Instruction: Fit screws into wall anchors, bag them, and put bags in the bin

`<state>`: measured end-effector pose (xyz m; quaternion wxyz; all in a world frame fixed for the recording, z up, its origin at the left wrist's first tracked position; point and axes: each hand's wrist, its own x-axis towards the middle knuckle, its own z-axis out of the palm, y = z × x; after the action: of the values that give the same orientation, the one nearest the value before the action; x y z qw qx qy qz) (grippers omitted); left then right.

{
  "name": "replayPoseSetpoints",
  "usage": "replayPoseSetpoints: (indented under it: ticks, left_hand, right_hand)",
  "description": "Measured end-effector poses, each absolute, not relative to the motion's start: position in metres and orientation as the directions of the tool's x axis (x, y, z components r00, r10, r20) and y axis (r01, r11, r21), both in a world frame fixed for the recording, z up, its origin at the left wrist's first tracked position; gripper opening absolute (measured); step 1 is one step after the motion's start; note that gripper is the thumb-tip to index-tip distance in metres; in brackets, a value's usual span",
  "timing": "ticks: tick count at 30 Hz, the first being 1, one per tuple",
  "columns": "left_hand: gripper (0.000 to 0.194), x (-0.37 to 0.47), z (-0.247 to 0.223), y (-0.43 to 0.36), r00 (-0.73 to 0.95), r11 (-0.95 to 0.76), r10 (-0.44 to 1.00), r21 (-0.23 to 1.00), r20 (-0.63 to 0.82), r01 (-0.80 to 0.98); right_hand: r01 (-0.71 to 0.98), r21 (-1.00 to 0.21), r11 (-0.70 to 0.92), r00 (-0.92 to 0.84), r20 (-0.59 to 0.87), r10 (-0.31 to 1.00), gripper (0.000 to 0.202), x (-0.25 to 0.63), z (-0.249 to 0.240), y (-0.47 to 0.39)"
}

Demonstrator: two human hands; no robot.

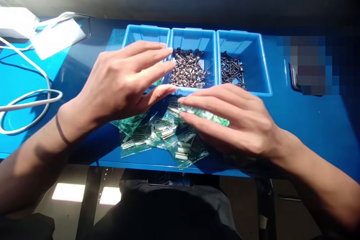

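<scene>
My left hand [120, 78] hovers in front of the left blue bin [147, 32], fingers stretched forward and thumb apart, with nothing seen in it. My right hand [236, 116] reaches over a pile of small clear packets with green print, fingers extended and a packet partly under them; whether it touches one is unclear. A front packet [187, 150] shows short white pieces inside. The middle bin [194, 34] contains many short shiny metal fasteners [188, 69]. Dark long screws [232, 68] lie in the right bin [254, 63]. My left hand covers much of the left bin, where some green shows.
White cables [46, 78] and a white paper piece [57, 39] lie at the left of the blue table [309, 131]. A blurred-out object [309, 67] sits right of the bins. The table's front edge runs close to my lap.
</scene>
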<state>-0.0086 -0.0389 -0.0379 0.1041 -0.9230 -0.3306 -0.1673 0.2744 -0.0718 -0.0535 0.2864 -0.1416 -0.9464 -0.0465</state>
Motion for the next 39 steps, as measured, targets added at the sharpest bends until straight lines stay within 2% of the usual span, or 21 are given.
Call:
replayPoseSetpoints:
  ticks: [2,5,7,9,15,20,24,28,30,34,39]
  left_hand:
    - [0.046,-0.011,-0.039,-0.039,0.768,-0.806,0.509,-0.098,0.387,0.584]
    - [0.042,-0.014,-0.039,-0.037,0.779,-0.815,0.512,-0.082,0.363,0.574]
    - [0.037,-0.015,-0.039,-0.035,0.767,-0.798,0.542,-0.076,0.343,0.598]
    - [0.035,-0.015,-0.039,-0.035,0.756,-0.787,0.554,-0.078,0.348,0.612]
    - [0.052,-0.018,-0.042,-0.037,0.773,-0.823,0.473,-0.101,0.424,0.559]
    - [0.052,-0.019,-0.043,-0.038,0.794,-0.839,0.413,-0.153,0.447,0.523]
    - [0.052,-0.018,-0.042,-0.040,0.791,-0.833,0.429,-0.148,0.436,0.533]
    - [0.052,-0.019,-0.043,-0.040,0.790,-0.836,0.421,-0.149,0.446,0.529]
    - [0.051,-0.019,-0.043,-0.039,0.793,-0.840,0.397,-0.165,0.462,0.516]
    - [0.048,-0.016,-0.045,-0.036,0.799,-0.850,0.357,-0.185,0.484,0.493]
    - [0.050,-0.014,-0.047,-0.035,0.803,-0.852,0.346,-0.196,0.485,0.486]
  right_hand:
    - [0.439,0.058,0.896,-0.728,0.607,0.318,0.033,0.280,-0.052,-0.068]
    - [0.615,0.111,0.781,-0.684,0.568,0.458,0.035,0.290,-0.050,-0.059]
    - [0.650,0.062,0.758,-0.676,0.504,0.538,0.030,0.295,-0.051,-0.056]
    - [0.626,-0.006,0.780,-0.690,0.462,0.558,0.025,0.296,-0.051,-0.055]
    - [0.591,-0.042,0.806,-0.687,0.497,0.530,0.030,0.296,-0.054,-0.058]
    - [0.575,-0.037,0.817,-0.679,0.536,0.502,0.026,0.297,-0.057,-0.056]
    - [0.588,-0.024,0.809,-0.672,0.543,0.504,0.019,0.295,-0.055,-0.056]
    - [0.510,0.043,0.859,-0.681,0.630,0.373,0.021,0.291,-0.044,-0.064]
    - [0.436,0.039,0.899,-0.727,0.604,0.326,0.019,0.288,-0.039,-0.070]
    - [0.277,-0.045,0.960,-0.813,0.522,0.259,0.009,0.282,-0.039,-0.075]
    - [0.256,-0.024,0.966,-0.882,0.403,0.244,0.026,0.280,-0.048,-0.072]
